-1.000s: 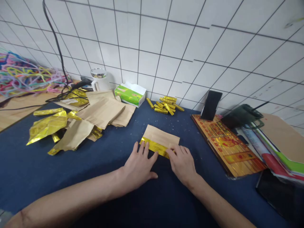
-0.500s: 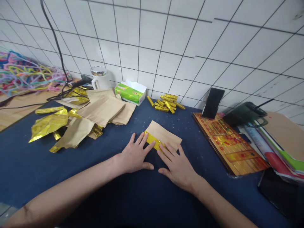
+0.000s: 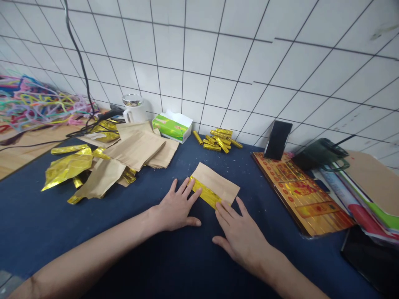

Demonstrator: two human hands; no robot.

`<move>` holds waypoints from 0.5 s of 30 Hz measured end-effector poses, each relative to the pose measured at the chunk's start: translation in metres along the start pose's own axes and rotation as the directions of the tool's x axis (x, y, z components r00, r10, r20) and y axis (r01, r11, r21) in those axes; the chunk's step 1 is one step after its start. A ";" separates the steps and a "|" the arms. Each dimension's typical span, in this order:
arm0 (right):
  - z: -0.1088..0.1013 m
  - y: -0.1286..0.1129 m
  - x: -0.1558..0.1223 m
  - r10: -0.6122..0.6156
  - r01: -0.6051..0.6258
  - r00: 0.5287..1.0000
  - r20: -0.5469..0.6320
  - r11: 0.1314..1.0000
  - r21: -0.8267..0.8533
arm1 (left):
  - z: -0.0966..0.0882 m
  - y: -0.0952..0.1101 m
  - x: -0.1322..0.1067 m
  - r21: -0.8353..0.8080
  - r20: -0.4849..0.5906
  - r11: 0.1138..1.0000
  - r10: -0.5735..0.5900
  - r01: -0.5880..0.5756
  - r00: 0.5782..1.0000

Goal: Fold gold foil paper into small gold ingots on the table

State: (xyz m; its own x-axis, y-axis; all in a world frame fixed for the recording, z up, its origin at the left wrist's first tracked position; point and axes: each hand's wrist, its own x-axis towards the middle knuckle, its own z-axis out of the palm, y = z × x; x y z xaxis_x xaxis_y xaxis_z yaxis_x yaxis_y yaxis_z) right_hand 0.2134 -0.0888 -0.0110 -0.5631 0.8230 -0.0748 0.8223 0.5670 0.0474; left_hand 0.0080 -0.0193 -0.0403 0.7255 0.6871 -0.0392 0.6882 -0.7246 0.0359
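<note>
In front of me lies a sheet of brown paper [image 3: 215, 179], its near edge folded over to show a shiny gold side [image 3: 205, 197]. My left hand [image 3: 177, 207] rests flat, fingers spread, with its fingertips on the left end of the gold strip. My right hand [image 3: 238, 234] also has its fingers stretched out, the fingertips touching the strip's right end. Toward the wall lies a small pile of rolled gold paper tubes [image 3: 220, 141]. To the left, brown paper sheets [image 3: 139, 145] and crumpled gold foil paper [image 3: 70, 166] lie in a loose heap.
A green tissue box [image 3: 171, 126] and a white mug [image 3: 134, 110] stand by the tiled wall. A phone [image 3: 278, 140] leans upright behind an orange printed pack [image 3: 307, 195]. A dark green cup [image 3: 324, 153] stands farther right. Colourful fuzzy strands [image 3: 43, 104] and a black cable [image 3: 79, 62] are at left.
My right hand has slid right and toward me along the folded strip, uncovering more gold. The left hand stays nearly in place. The whole view has shifted slightly.
</note>
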 end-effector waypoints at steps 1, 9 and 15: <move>0.000 -0.001 0.000 0.002 -0.002 1.000 -0.008 1.000 0.007 | 0.000 0.000 0.000 0.003 -0.005 1.000 -0.004 0.004 1.000; -0.008 -0.026 -0.004 -0.154 0.150 0.988 -0.002 0.961 0.232 | -0.006 -0.004 0.011 0.006 -0.064 0.999 0.032 -0.032 0.997; -0.013 -0.037 -0.002 -0.230 0.192 0.971 0.070 0.916 0.352 | 0.000 -0.002 0.011 0.007 -0.065 1.000 0.018 -0.017 0.998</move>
State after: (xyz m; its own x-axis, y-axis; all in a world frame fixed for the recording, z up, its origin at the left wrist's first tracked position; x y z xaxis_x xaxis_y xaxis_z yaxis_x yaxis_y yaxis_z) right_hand 0.1830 -0.1115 0.0002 -0.7300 0.6661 -0.1531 0.6742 0.6650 -0.3212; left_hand 0.0146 -0.0101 -0.0413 0.7362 0.6762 0.0267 0.6756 -0.7367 0.0301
